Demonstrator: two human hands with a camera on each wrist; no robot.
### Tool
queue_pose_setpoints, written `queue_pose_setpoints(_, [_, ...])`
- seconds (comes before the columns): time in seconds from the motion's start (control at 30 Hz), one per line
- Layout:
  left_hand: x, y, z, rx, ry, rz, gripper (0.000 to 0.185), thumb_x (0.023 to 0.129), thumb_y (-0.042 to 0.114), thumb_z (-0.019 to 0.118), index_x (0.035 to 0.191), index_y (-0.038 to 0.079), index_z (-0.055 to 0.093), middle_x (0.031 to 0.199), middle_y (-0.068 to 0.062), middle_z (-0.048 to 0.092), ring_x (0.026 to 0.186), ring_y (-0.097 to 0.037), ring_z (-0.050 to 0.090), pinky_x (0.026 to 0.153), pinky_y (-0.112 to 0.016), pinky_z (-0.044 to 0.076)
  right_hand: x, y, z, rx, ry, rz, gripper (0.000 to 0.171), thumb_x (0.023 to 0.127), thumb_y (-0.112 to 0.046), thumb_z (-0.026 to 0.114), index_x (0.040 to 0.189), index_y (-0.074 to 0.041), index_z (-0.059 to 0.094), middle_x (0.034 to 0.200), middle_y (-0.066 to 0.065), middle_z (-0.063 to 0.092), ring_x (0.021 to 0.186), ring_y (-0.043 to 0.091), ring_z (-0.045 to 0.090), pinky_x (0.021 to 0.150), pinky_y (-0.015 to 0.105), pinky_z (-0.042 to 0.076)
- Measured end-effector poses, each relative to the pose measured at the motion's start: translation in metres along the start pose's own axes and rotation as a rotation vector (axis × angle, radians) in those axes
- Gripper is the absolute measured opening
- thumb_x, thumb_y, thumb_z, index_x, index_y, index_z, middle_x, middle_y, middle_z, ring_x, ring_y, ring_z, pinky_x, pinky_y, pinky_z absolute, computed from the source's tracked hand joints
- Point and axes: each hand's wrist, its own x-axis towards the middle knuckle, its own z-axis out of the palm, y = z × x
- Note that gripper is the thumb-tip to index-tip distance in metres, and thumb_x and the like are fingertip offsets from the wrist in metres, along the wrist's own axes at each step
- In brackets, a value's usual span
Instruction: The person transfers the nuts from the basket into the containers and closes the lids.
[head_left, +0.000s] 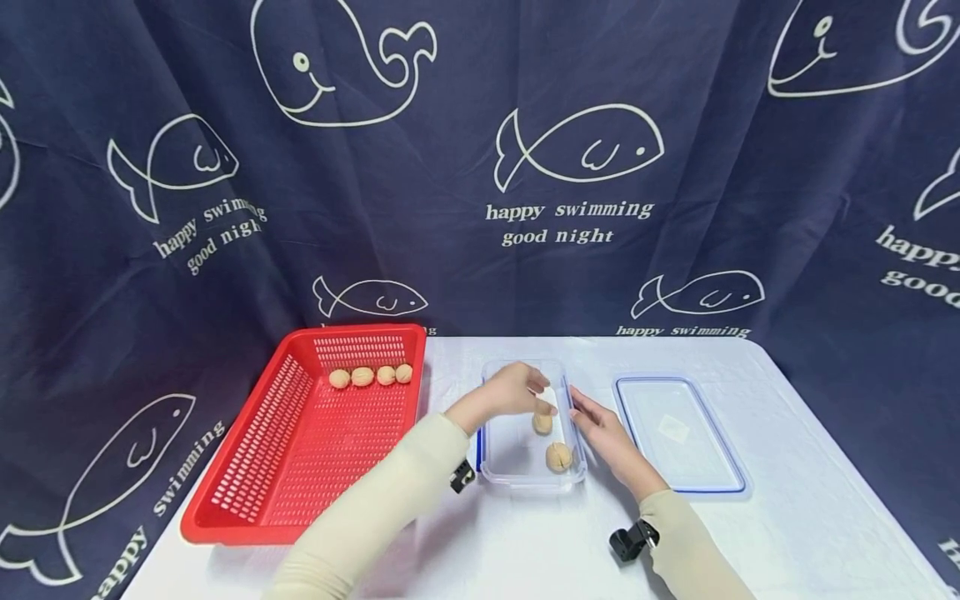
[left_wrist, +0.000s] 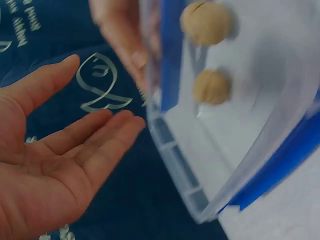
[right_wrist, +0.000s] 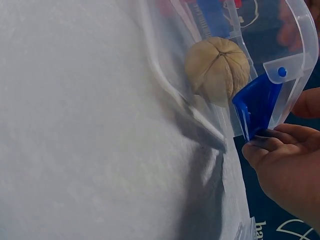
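My left hand (head_left: 512, 390) hovers over the clear plastic container (head_left: 525, 475), fingers straight and relaxed with the palm bare, holding nothing; the left wrist view shows the fingers (left_wrist: 100, 145) spread loosely just beside the container's ribbed transparent wall. My right hand (head_left: 603, 433) lies flat along the container's right side, fingers extended, and in the right wrist view my fingertips (right_wrist: 265, 147) touch the glossy blue latch (right_wrist: 257, 105) hinged at the rim.

Inside the rectangular, round-cornered container lie two walnuts on the smooth bottom: one (head_left: 542, 422) just under my left fingertips, the other (head_left: 558, 457) nearer to me. Their tan shells are wrinkled and roundish, with seam lines meeting at the top.

To the right, the flat transparent lid (head_left: 678, 433) with its blue border rests on the white tablecloth (head_left: 795, 517), near the container but apart from it. To the left sits a red perforated plastic basket (head_left: 247, 500), with four more walnuts (head_left: 370, 376) in a row along its far wall. A navy cloth (head_left: 480, 167) printed with white whale outlines hangs behind.
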Motion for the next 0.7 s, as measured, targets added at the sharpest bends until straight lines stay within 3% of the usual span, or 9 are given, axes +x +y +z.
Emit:
queue_pose_setpoints(0.13, [-0.002, -0.001, -0.027, -0.108, 0.101, 0.066, 0.042, 0.079, 0.012, 0.078, 0.116, -0.003, 0.065, 0.109, -0.015, 0.069, 0.103, -0.025, 0.065, 0.086, -0.027, 0.052, 0.000, 0.000, 0.000, 0.000, 0.004, 0.014, 0.052, 0.102, -0.019, 0.045, 0.150, -0.006, 0.029, 0.154, 0.016, 0.028, 0.141, 0.033, 0.025, 0.115, 0.045, 0.018])
queue_pose_setpoints(0.4, [-0.011, -0.014, -0.075, -0.366, 0.292, 0.125, 0.036, 0.082, 0.002, 0.073, 0.117, -0.006, 0.064, 0.109, -0.020, 0.068, 0.099, -0.026, 0.067, 0.086, -0.029, 0.053, 0.001, 0.004, 0.001, -0.009, 0.017, 0.018, 0.053, 0.102, -0.022, 0.046, 0.150, -0.006, 0.029, 0.154, 0.015, 0.028, 0.141, 0.033, 0.026, 0.115, 0.045, 0.018])
queue_pose_setpoints(0.53, [-0.013, -0.029, -0.093, -0.432, 0.379, 0.135, 0.036, 0.083, 0.003, 0.073, 0.117, -0.005, 0.064, 0.111, -0.020, 0.068, 0.101, -0.028, 0.066, 0.087, -0.032, 0.053, 0.001, 0.003, 0.000, -0.009, 0.016, 0.030, 0.053, 0.102, -0.021, 0.045, 0.150, -0.008, 0.029, 0.154, 0.014, 0.028, 0.141, 0.032, 0.025, 0.115, 0.045, 0.017])
queue_pose_setpoints(0.7, [-0.018, -0.056, -0.110, -0.442, 0.520, 0.116, 0.035, 0.084, 0.003, 0.072, 0.117, -0.007, 0.063, 0.113, -0.021, 0.067, 0.103, -0.029, 0.066, 0.087, -0.030, 0.053, 0.000, 0.001, 0.000, 0.000, 0.011, 0.018, 0.052, 0.102, -0.019, 0.045, 0.150, -0.007, 0.029, 0.154, 0.015, 0.028, 0.141, 0.034, 0.025, 0.115, 0.046, 0.016])
